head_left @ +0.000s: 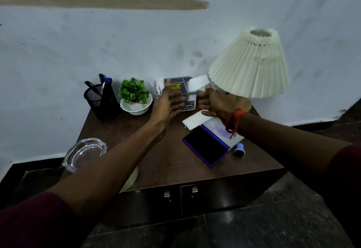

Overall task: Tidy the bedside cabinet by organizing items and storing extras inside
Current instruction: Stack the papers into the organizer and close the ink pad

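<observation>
Cabinet top [166, 159], lamp [252, 66] beside organizer box [180, 83], plant [134, 91] left, ink pad [207, 148] nearer

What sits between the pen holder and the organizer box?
The potted plant, between the pen holder and organizer box, seen in the head view.

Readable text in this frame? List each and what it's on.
"OPEL": label on the box front, its start behind the left hand.
Yellow sticker in the box: print too small to read.
No other text seen.
</observation>
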{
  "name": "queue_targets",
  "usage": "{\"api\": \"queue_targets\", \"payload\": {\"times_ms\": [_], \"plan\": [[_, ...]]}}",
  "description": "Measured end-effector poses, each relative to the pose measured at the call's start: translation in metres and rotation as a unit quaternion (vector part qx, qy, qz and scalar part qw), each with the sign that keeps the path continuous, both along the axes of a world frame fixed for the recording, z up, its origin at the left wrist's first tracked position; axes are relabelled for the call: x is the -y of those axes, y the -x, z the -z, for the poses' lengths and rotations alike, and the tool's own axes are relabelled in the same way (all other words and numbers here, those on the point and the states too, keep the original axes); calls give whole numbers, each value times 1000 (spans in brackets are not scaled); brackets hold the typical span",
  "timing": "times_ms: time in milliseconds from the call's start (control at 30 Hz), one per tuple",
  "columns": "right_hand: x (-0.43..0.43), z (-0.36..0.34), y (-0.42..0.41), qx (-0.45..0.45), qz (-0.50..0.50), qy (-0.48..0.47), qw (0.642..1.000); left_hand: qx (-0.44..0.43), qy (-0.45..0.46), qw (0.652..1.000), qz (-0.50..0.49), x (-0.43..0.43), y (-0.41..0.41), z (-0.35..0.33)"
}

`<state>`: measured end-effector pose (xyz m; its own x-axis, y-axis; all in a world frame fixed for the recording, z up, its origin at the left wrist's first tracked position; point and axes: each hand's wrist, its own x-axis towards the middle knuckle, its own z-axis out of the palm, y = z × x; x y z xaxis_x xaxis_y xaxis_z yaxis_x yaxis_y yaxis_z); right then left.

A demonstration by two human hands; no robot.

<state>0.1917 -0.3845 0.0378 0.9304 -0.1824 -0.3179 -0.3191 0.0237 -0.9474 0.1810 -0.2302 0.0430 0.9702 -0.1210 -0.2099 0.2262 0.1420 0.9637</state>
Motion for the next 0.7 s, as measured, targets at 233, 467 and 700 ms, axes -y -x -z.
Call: {"api": "queue_targets", "payload": {"times_ms": [233, 467, 700], "plan": [[29, 17, 5, -20, 46, 4, 999, -16, -72, 997, 18, 17, -4, 19], [44, 26, 5, -33, 62, 46, 996, -16, -164, 986, 33, 27, -15, 38], [49, 39, 1, -58, 28, 76, 995, 2, -205, 978, 38, 36, -20, 46]]}}
